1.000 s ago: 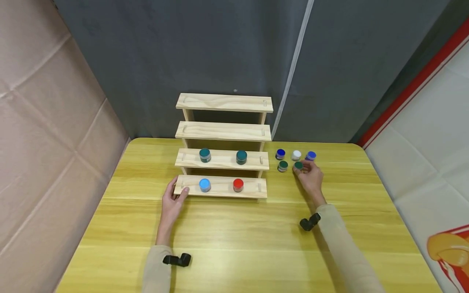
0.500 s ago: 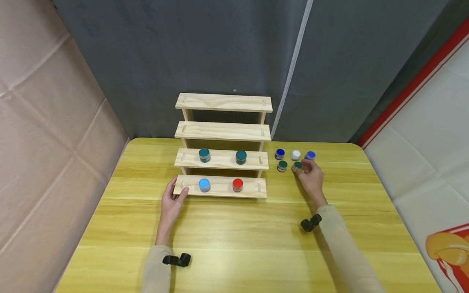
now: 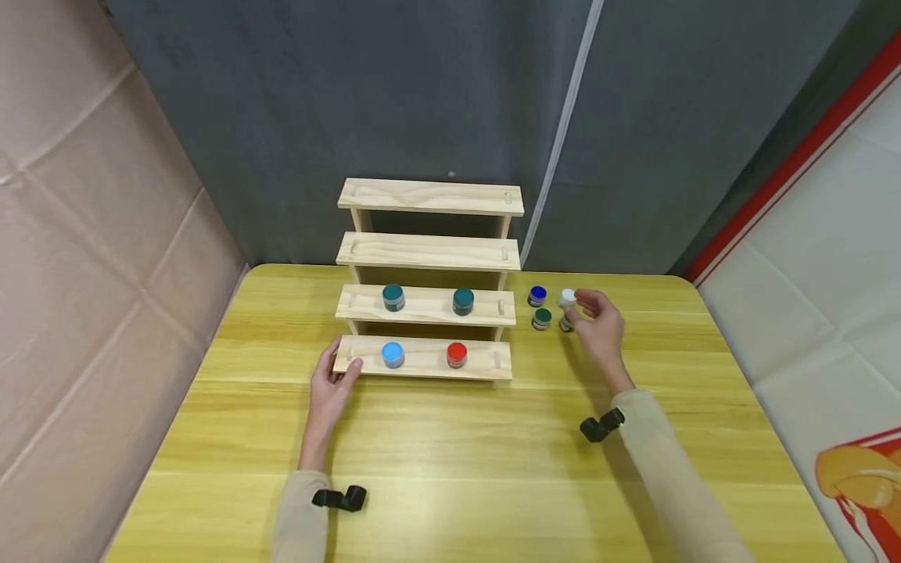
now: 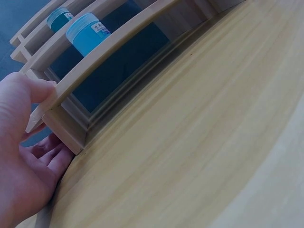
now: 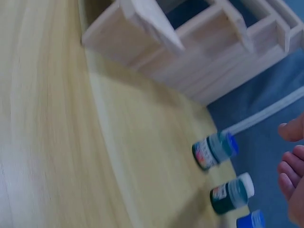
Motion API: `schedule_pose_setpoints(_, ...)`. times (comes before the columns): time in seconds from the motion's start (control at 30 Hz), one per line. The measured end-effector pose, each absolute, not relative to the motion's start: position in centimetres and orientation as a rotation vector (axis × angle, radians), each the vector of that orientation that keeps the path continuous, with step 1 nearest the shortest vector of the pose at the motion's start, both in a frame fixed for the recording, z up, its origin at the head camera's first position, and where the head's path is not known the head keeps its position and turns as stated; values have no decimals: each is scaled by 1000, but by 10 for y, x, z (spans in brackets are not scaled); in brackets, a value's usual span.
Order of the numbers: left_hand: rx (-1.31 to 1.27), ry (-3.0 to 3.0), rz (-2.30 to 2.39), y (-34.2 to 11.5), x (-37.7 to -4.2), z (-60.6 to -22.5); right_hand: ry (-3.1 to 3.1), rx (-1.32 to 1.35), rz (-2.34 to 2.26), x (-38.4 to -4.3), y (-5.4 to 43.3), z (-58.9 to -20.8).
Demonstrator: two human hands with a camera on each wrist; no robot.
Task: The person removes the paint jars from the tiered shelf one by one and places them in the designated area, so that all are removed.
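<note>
My left hand (image 3: 331,391) grips the left end of the lowest board of a stepped wooden rack (image 3: 366,356), thumb on top and fingers around the side. My right hand (image 3: 600,328) is by the small paint jars, its thumb and loosely bent fingers apart with nothing visible between them. Near it stand a white-lidded jar (image 3: 566,298), a dark blue-lidded jar (image 3: 537,295) and a green-lidded jar (image 3: 541,318). Another green-lidded jar (image 3: 566,323) is partly hidden by the thumb. A blue jar (image 5: 251,221) shows at the right wrist view's bottom edge; the hand covers it in the head view.
On the lowest board sit a light blue jar (image 3: 393,355) and a red jar (image 3: 457,355). Two teal-lidded jars, left (image 3: 393,297) and right (image 3: 463,302), stand one board higher. A grey curtain (image 3: 338,102) hangs behind the wooden table (image 3: 450,469).
My right hand has left the nearer green-lidded jar and shifted slightly up and right, covering the lighter blue jar. My left hand stays on the rack.
</note>
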State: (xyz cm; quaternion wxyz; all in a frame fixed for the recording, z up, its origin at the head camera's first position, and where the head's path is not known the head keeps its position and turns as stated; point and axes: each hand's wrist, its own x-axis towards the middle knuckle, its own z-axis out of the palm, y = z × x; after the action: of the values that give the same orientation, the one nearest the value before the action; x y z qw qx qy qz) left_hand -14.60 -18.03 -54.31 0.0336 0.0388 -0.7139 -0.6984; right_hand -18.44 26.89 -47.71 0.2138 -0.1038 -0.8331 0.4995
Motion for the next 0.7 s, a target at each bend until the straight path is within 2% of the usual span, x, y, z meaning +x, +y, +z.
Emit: schedule_pose_setpoints(0.7, 130, -2214, -2138, -180, -146, -542, -2231, -161, 1583, -170, 215, -435)
